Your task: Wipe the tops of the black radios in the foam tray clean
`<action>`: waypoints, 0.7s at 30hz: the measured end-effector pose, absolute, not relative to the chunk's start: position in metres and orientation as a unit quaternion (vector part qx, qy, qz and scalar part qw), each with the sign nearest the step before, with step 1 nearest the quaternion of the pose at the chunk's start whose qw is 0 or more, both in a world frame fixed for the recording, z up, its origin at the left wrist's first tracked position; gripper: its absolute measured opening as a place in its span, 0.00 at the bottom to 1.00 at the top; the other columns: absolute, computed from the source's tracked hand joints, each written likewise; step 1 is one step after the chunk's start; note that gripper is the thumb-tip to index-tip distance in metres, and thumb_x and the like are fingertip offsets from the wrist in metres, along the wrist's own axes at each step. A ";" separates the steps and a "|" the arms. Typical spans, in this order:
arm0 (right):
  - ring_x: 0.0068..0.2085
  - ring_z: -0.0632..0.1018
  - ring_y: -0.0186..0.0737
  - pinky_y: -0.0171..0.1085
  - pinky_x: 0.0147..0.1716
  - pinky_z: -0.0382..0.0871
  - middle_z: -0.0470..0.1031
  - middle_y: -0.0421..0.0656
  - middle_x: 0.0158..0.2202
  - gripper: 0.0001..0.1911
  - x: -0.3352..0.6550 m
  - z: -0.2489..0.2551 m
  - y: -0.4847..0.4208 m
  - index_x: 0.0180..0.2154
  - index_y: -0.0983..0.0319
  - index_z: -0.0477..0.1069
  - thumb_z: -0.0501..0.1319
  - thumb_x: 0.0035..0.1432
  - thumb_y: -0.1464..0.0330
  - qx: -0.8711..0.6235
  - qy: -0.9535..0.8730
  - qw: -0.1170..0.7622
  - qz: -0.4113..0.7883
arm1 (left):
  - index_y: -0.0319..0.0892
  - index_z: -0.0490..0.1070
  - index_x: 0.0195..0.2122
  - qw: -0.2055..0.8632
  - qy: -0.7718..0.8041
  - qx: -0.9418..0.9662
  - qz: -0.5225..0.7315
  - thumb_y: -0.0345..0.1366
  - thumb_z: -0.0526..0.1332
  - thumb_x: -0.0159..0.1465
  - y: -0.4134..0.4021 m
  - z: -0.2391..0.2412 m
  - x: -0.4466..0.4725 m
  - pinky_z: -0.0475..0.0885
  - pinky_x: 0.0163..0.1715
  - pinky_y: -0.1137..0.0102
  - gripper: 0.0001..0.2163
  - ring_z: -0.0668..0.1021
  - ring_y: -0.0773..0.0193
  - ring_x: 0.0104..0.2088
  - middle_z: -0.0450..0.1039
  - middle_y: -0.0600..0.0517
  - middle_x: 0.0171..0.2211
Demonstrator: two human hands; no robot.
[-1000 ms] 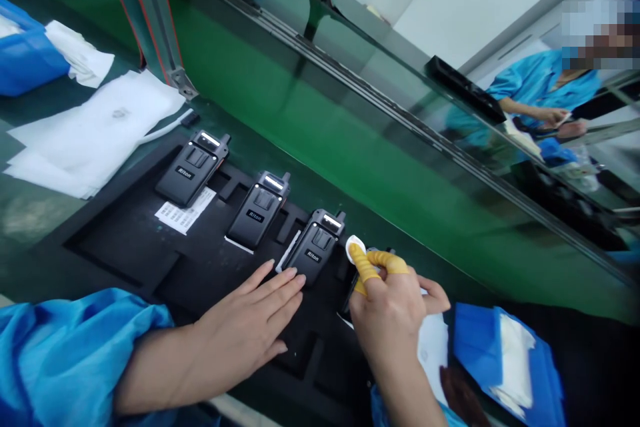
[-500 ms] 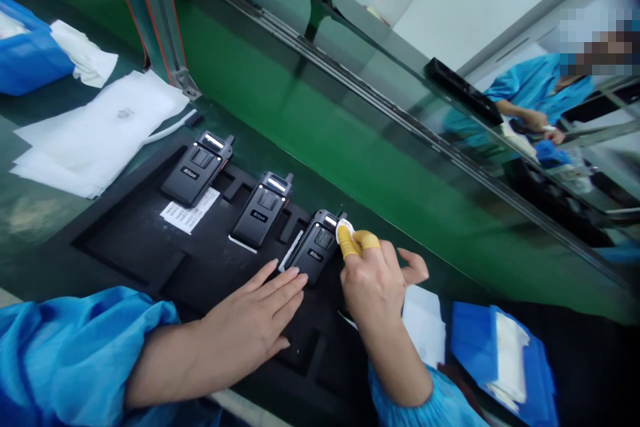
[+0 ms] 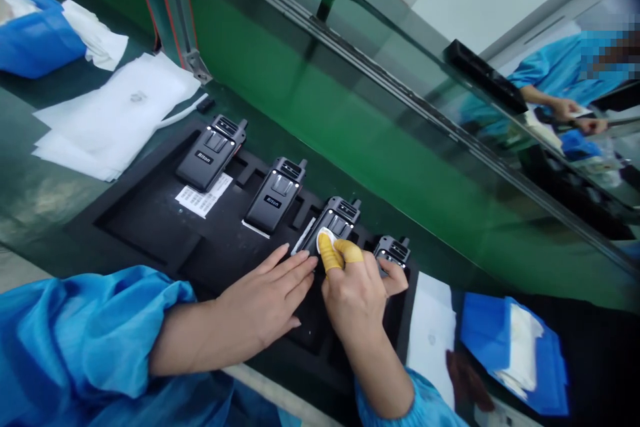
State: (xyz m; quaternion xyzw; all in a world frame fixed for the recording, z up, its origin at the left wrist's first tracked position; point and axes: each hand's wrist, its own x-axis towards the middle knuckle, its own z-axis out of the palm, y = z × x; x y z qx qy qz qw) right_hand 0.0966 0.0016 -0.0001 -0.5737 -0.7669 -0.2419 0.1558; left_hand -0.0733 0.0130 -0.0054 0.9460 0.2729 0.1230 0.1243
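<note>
Several dark two-way radios marked "Riton" lie in a slanting row on a black foam tray (image 3: 150, 233). My left hand (image 3: 265, 293) lies flat, fingers stretched out, with its fingertips at the lower end of the third radio (image 3: 340, 213). On that radio's back, my right hand (image 3: 357, 293) presses a small white cloth (image 3: 325, 235) under fingers in yellow finger cots. The cloth covers the area of the label. Beyond my right hand, the fourth radio (image 3: 394, 250) is partly hidden by it. The first radio (image 3: 210, 157) and second radio (image 3: 275, 197) lie to the left.
White sheets (image 3: 120, 117) lie at the left beside a blue bin (image 3: 45, 40) with white cloths. Another white sheet (image 3: 433, 320) and a blue box (image 3: 485, 340) are at the right. A green glass-topped barrier (image 3: 350, 147) runs behind; a co-worker (image 3: 555, 80) handles something beyond it.
My right hand has moved the cloth from the third radio's upper right edge down and left onto its back. The view has shifted, and the fourth radio now shows. My left hand stays on the radio.
</note>
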 end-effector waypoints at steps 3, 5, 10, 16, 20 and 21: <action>0.35 0.68 0.36 0.45 0.46 0.52 0.74 0.42 0.36 0.13 0.104 0.000 -0.004 0.19 0.61 0.65 0.53 0.50 0.80 -0.592 -0.760 0.136 -0.233 | 0.32 0.63 0.56 0.133 0.272 0.947 0.110 0.42 0.55 0.66 0.014 -0.006 -0.073 0.51 0.62 0.57 0.22 0.61 0.53 0.62 0.60 0.42 0.61; 0.35 0.67 0.36 0.43 0.45 0.53 0.73 0.42 0.35 0.13 0.112 0.001 -0.010 0.18 0.61 0.63 0.54 0.49 0.80 -0.603 -0.754 0.122 -0.230 | 0.32 0.63 0.56 0.143 0.269 0.947 0.105 0.42 0.56 0.66 0.014 -0.005 -0.072 0.51 0.62 0.57 0.22 0.60 0.53 0.62 0.59 0.41 0.61; 0.32 0.66 0.36 0.41 0.39 0.56 0.71 0.44 0.34 0.10 0.125 0.013 -0.018 0.20 0.61 0.62 0.54 0.47 0.80 -0.610 -0.741 0.115 -0.257 | 0.32 0.62 0.57 0.155 0.274 0.942 0.114 0.42 0.56 0.66 0.010 0.001 -0.077 0.50 0.62 0.56 0.23 0.60 0.53 0.62 0.58 0.40 0.61; 0.33 0.65 0.39 0.39 0.33 0.55 0.69 0.45 0.34 0.08 0.114 0.034 0.010 0.22 0.60 0.63 0.53 0.46 0.78 -0.583 -0.758 0.132 -0.263 | 0.32 0.62 0.57 0.112 0.304 0.938 0.123 0.41 0.54 0.67 0.018 0.012 -0.114 0.51 0.62 0.54 0.22 0.62 0.52 0.61 0.60 0.40 0.60; 0.33 0.64 0.37 0.40 0.39 0.55 0.70 0.44 0.36 0.09 0.093 0.033 0.049 0.26 0.60 0.68 0.53 0.46 0.79 -0.552 -0.787 0.135 -0.239 | 0.31 0.62 0.57 0.092 0.342 0.926 0.128 0.41 0.53 0.67 0.028 0.005 -0.137 0.50 0.62 0.54 0.22 0.63 0.51 0.61 0.60 0.42 0.60; 0.34 0.64 0.37 0.41 0.41 0.55 0.70 0.43 0.36 0.10 0.086 0.031 0.059 0.27 0.60 0.69 0.53 0.46 0.80 -0.546 -0.792 0.133 -0.240 | 0.32 0.62 0.57 0.091 0.347 0.924 0.133 0.41 0.53 0.67 0.030 0.002 -0.140 0.50 0.62 0.54 0.22 0.63 0.51 0.61 0.60 0.42 0.60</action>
